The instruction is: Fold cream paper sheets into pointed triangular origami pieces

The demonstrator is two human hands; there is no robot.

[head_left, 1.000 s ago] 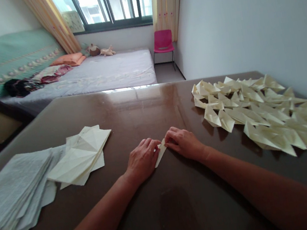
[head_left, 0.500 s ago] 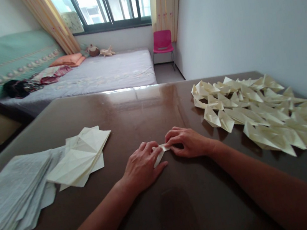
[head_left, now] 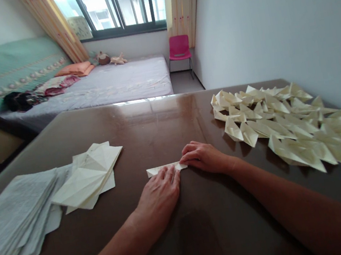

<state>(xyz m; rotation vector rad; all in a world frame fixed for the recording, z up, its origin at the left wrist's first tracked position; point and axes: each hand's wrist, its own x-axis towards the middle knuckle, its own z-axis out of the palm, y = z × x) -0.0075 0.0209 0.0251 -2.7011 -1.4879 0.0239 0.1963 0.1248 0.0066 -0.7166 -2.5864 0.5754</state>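
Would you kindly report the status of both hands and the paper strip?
Left hand on strip; right hand at its right end. Strip lying on table. Sheets left, folded pieces right, apart from strip.

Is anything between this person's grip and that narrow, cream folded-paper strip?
Nothing visible. The left hand lies partly over the narrow, cream folded-paper strip, the right hand touches its right end, and the pointed, cream folded-paper pieces sit apart, to the right.

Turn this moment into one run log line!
left hand: on folded paper strip | right hand: touching strip's right end | right side: folded paper pieces
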